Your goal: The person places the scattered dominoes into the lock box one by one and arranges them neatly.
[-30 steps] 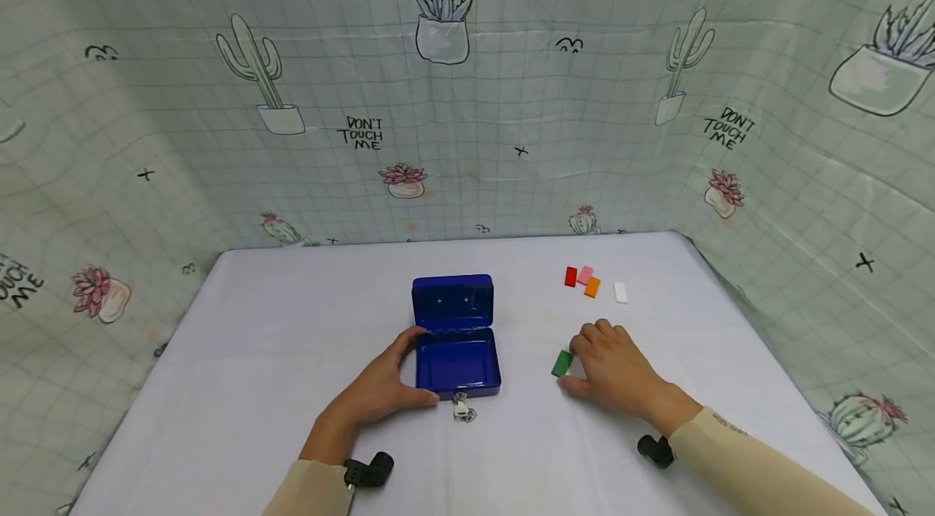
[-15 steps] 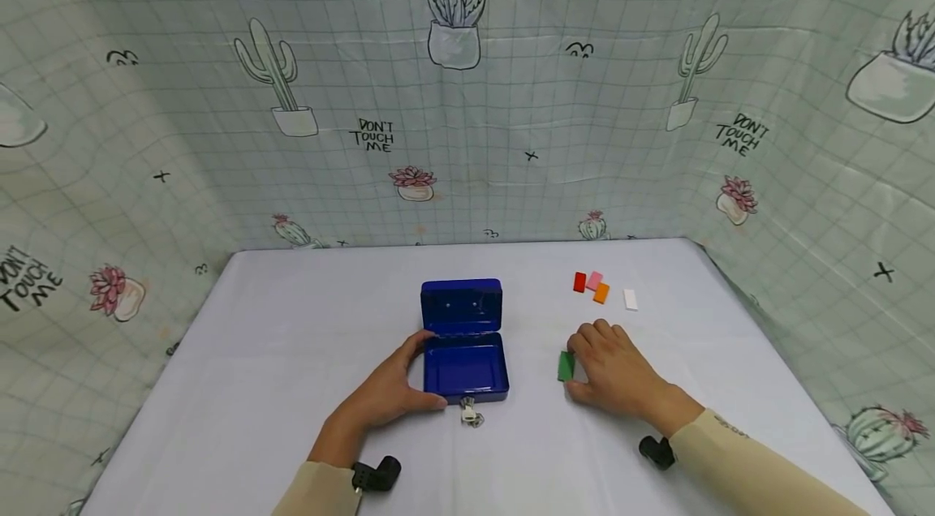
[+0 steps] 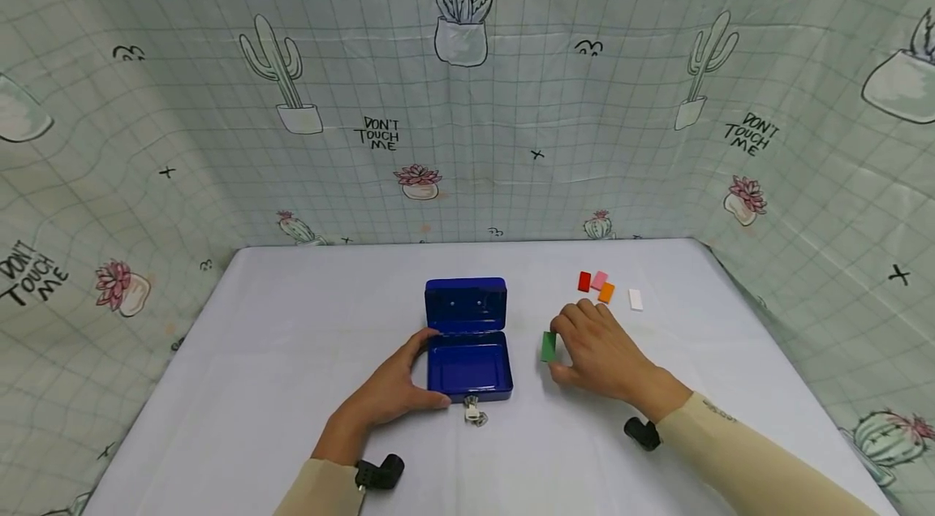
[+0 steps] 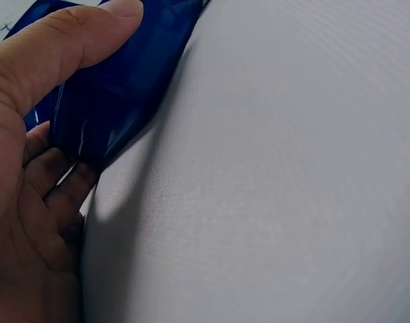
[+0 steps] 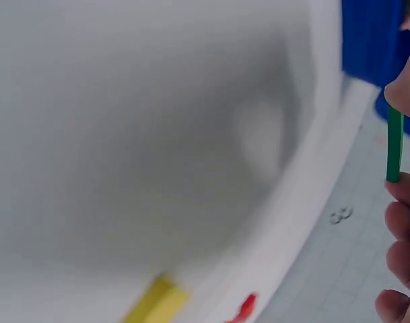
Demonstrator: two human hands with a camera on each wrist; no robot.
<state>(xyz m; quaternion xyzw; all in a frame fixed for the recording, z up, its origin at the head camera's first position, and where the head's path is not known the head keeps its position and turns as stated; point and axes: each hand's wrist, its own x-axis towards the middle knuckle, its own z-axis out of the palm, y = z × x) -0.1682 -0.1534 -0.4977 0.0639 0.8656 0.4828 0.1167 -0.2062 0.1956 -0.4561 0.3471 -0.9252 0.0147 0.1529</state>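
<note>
A small blue cash box [image 3: 469, 366] stands with its lid [image 3: 465, 303] raised, and its bottom shows nothing inside. My left hand [image 3: 390, 388] grips the box's left side, thumb at the front corner and fingers toward the back. In the left wrist view the thumb lies over the blue wall [image 4: 117, 94]. Right of the box, my right hand [image 3: 602, 350] pinches a thin green domino-like block [image 3: 549, 346] on edge between thumb and fingertips. The right wrist view shows this green block [image 5: 394, 145] held off the table.
Red [image 3: 584, 281], pink [image 3: 600, 280], orange [image 3: 606, 293] and white [image 3: 635, 300] blocks lie at the back right. A yellow block [image 5: 157, 301] shows in the right wrist view. Keys hang at the lock [image 3: 473, 410] on the box's front. Patterned cloth surrounds the white table [image 3: 329, 297].
My right hand has lifted the green block off the table and shifted left toward the box with it. The left hand keeps its grip on the box. The head view has shifted slightly.
</note>
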